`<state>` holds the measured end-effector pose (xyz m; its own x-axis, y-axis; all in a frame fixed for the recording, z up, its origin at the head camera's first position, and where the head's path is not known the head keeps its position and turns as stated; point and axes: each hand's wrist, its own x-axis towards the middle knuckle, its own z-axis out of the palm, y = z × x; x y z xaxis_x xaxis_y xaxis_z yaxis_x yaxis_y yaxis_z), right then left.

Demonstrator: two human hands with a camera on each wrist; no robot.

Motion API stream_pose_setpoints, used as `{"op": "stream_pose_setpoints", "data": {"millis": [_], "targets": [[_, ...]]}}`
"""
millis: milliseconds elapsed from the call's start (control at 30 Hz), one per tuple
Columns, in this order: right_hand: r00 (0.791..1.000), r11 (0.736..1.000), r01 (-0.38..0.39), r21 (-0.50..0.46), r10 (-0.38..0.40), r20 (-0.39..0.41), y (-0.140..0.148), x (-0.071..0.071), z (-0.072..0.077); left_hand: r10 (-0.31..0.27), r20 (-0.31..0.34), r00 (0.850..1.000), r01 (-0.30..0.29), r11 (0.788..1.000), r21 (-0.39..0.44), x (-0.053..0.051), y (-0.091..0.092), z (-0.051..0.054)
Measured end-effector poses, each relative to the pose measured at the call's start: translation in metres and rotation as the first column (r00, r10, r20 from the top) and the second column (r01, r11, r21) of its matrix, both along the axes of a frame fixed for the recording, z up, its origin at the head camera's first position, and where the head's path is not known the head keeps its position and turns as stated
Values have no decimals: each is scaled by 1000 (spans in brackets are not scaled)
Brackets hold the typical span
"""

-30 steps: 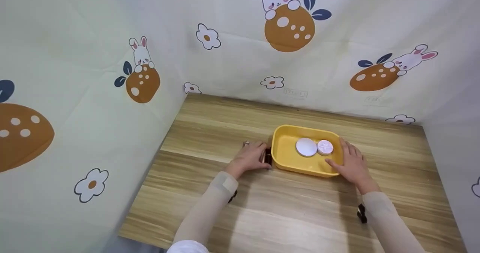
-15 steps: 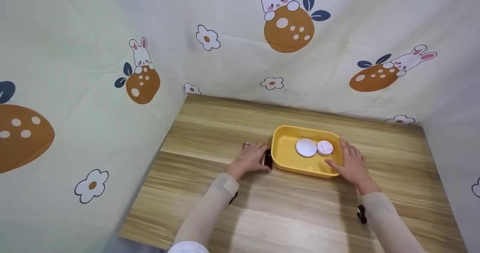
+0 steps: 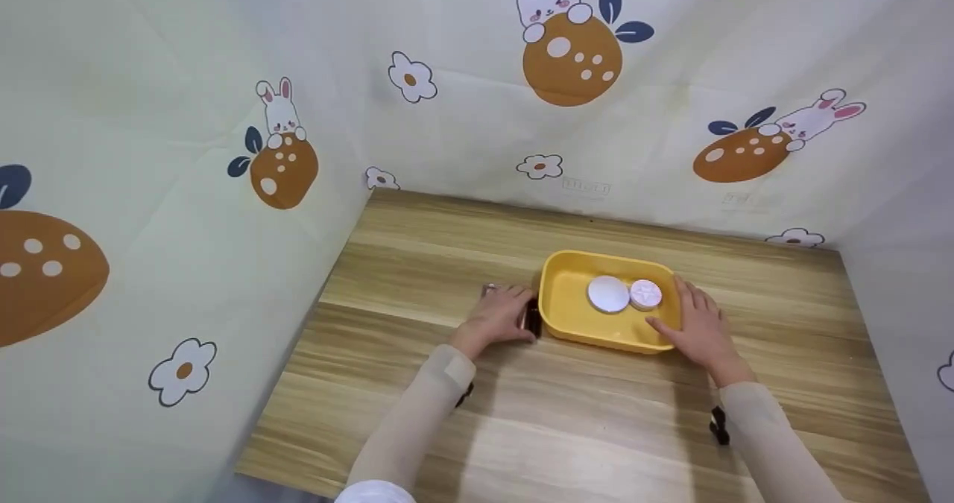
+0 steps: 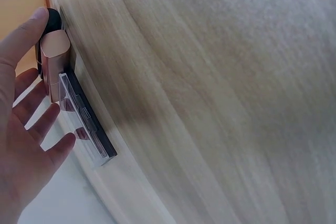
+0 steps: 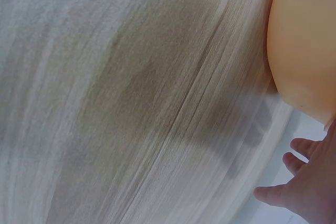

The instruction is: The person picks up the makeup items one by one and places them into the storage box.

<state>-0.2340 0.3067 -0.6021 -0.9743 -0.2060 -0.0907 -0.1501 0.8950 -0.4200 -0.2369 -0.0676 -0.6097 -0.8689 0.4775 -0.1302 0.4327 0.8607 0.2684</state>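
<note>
Yellow tray (image 3: pixel 572 298) on wood-grain tabletop (image 3: pixel 417 253), w/ white disc (image 3: pixel 608 294) & smaller pale-pink round item (image 3: pixel 645 294) side by side inside. L. hand (image 3: pixel 496 315), fingers loosely spread, thumb on dark item (image 4: pixel 53 20) just beside tray's L. end; rose-gold item (image 4: pixel 55 48) & clear-topped case (image 4: pixel 86 121) adj. R. hand (image 3: pixel 700 331), fingers extended, rests at tray's R. end, thumb over rim

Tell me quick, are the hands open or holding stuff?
Left hand: thumb touching the dark tube; can't tell if it's gripping.
Right hand: open, resting against the yellow box.
</note>
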Motion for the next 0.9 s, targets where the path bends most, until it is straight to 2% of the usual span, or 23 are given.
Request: {"op": "stream_pose_setpoints", "data": {"millis": [300, 667, 900], "targets": [[1000, 1000, -1, 16, 1, 6, -1, -2, -1, 0, -6, 1000, 1, 1000, 19, 0, -1, 1], [999, 1000, 4, 17, -5, 33, -1, -2, 2, 29, -14, 999, -27, 997, 76, -2, -7, 10], [1000, 999, 0, 37, 0, 3, 0, -1, 1, 24, -18, 1000, -21, 991, 130, -4, -7, 14]]}}
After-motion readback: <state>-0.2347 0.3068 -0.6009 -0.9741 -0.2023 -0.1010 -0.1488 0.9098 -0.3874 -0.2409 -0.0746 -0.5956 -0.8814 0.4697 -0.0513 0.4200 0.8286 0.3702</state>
